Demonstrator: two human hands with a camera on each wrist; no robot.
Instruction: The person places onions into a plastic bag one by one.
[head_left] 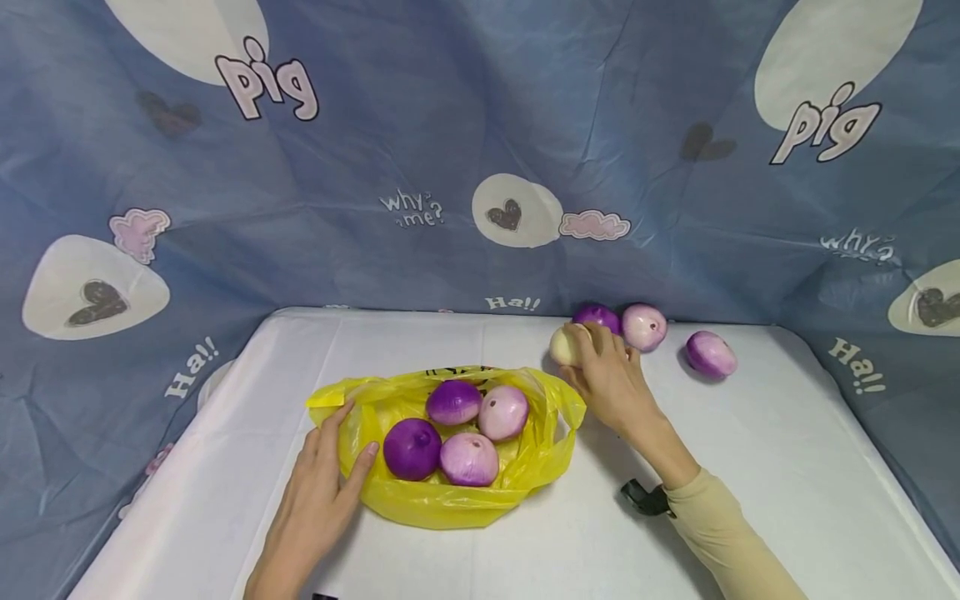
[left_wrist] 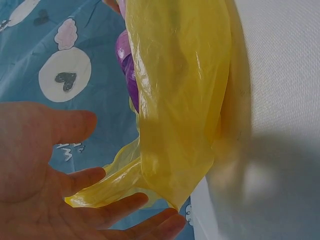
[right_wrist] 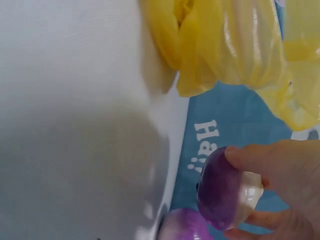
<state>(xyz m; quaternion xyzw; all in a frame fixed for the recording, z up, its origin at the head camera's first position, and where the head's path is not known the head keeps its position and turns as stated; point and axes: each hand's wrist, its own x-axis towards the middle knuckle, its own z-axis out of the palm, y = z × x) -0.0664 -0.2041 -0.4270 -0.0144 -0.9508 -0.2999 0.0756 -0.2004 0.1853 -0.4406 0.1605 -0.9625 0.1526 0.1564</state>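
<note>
A yellow plastic bag [head_left: 420, 505] lies with its mouth spread wide, and several purple-and-white onions [head_left: 412, 450] sit inside it. My left hand [head_left: 318, 492] is at the bag's left end, fingers extended and touching its rim. In the left wrist view the bag's side [left_wrist: 180, 100] rises beyond the spread fingers. To the right of the bag, my right hand [head_left: 611, 383] grips an onion [head_left: 564, 347] whose pale end shows in the head view. The right wrist view shows that onion's purple side [right_wrist: 218, 190], pinched between thumb and fingers.
Behind the right hand a purple onion [head_left: 595, 316] and a pinkish onion [head_left: 644, 327] stand side by side near the back edge. Another onion [head_left: 711, 355] lies farther right. Blue printed cloth [head_left: 420, 275] hangs around the white table [head_left: 757, 467].
</note>
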